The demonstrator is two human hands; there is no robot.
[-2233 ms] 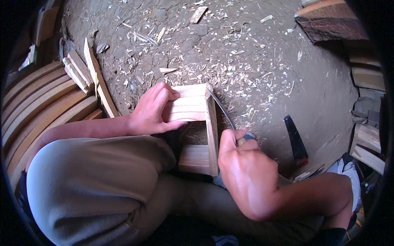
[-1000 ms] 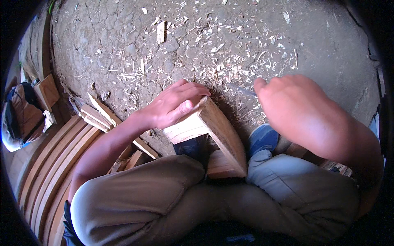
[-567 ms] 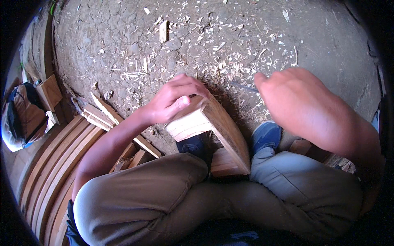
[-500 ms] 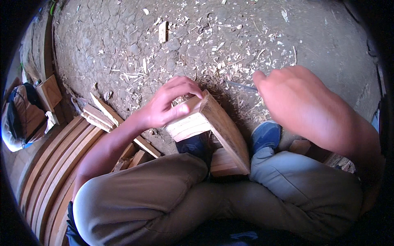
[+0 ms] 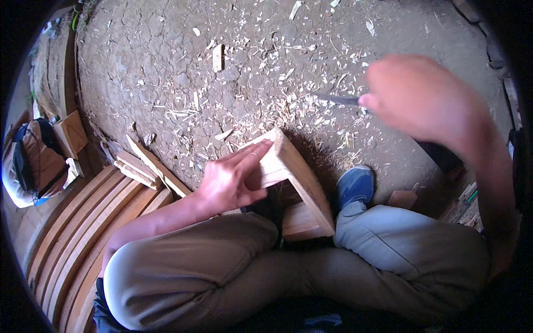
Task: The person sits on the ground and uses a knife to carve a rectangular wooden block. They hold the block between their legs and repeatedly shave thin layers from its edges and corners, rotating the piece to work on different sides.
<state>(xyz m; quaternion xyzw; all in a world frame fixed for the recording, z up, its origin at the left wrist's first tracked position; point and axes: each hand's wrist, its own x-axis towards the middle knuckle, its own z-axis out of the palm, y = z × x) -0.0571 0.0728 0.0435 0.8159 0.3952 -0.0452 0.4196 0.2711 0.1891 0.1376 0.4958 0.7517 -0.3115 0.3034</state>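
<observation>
Between my shoes stands a wooden frame [image 5: 305, 175] made of boards joined at a corner, its corner pointing away from me. My left hand [image 5: 230, 180] grips its left-hand board, fingers stretched along the wood and thumb on the nearer side. Out to the right, my right hand [image 5: 422, 97] is raised and closed around the handle of what looks like a knife [image 5: 336, 99]. The narrow grey blade points left, apart from the frame. Motion blurs the right hand, and the handle is hidden inside it.
Pale wood shavings [image 5: 288, 91] and a small wood offcut [image 5: 217, 58] lie on the cracked earth floor. Long planks [image 5: 83, 222] are stacked at my left, with loose sticks [image 5: 155, 164] by their ends. A bag [image 5: 36, 158] sits farther left. My blue shoe [image 5: 355, 186] is beside the frame.
My right hand has moved up and to the right with the blade, away from the frame. My left hand has shifted nearer to me along the board, its fingers now straighter.
</observation>
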